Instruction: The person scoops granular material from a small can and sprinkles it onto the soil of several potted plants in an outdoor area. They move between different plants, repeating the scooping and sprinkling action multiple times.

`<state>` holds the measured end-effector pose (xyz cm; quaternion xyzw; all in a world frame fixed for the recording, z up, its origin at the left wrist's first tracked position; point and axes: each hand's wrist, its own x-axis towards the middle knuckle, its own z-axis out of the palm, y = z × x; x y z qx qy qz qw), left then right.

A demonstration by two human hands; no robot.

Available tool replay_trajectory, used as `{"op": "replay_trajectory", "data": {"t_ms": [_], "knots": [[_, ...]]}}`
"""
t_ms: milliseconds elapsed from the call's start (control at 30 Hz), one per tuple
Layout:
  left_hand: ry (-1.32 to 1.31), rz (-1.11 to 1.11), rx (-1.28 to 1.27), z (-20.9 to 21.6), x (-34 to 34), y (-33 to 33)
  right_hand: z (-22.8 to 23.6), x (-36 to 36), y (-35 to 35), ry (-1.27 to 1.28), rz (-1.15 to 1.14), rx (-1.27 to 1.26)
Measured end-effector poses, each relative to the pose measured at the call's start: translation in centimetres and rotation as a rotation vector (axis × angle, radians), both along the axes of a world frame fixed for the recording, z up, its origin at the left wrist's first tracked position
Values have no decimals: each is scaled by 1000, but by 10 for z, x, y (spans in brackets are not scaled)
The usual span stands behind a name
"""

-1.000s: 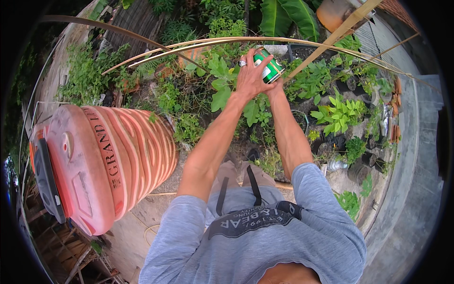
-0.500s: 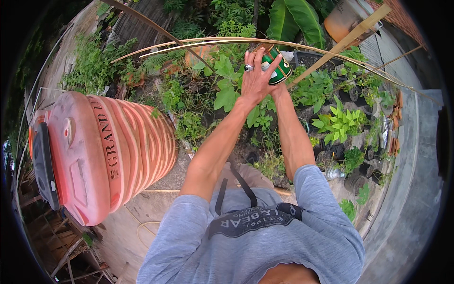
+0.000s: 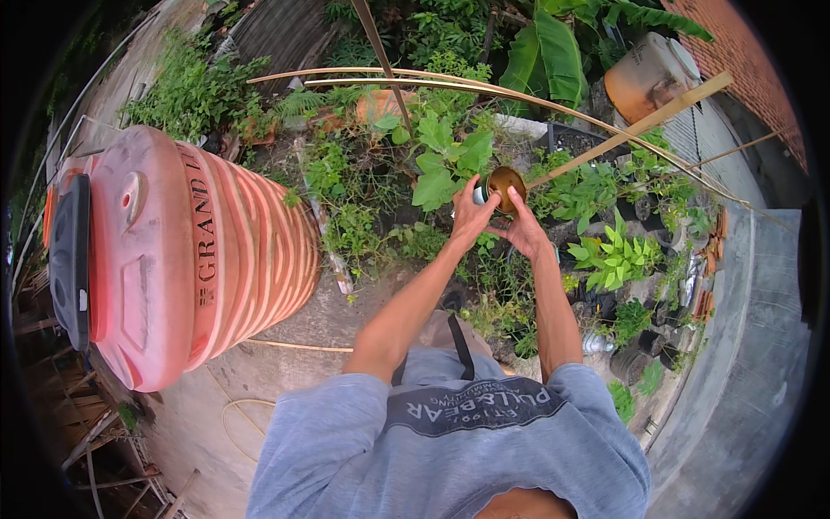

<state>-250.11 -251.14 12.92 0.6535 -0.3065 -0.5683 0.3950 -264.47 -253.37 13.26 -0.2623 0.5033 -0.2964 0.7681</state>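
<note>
A green tin can (image 3: 506, 182) is held up between both my hands, above the plants. Its open top faces me and shows a brownish inside; whether anything lies in it I cannot make out. My left hand (image 3: 473, 212) wraps round the can's left side, thumb near the rim. From the right and below, my right hand (image 3: 524, 230) grips it, with a finger or thumb up at the rim. Just left of the can stands a broad-leaved plant (image 3: 439, 164).
A large ribbed pink-orange water tank (image 3: 233, 259) lies at left. Bent bamboo strips (image 3: 432, 80) and a wooden slat (image 3: 635, 127) cross beyond my hands. Potted seedlings (image 3: 616, 255) stand at right beside a concrete surface (image 3: 735, 363). A stained white container (image 3: 648, 78) is at the back right.
The can has come down and closer to me, out from by the bamboo strips. It has turned so its open top now shows. Both hands still grip it.
</note>
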Motion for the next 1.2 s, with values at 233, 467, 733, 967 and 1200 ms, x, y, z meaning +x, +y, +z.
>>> {"op": "replay_trajectory", "data": {"t_ms": [233, 467, 733, 967, 1200], "knots": [[189, -367, -8, -29, 25, 64, -11, -40, 75, -82, -79, 197], [124, -5, 132, -186, 171, 223, -43, -78, 114, 1376, 56, -99], [-694, 741, 590, -134, 314, 592, 7, -43, 81, 1925, 128, -957], [-71, 1083, 752, -116, 179, 771, 26, -26, 53, 1543, -338, -645], [-142, 799, 257, -225, -105, 836, -123, -89, 157, 881, -207, 260]]}}
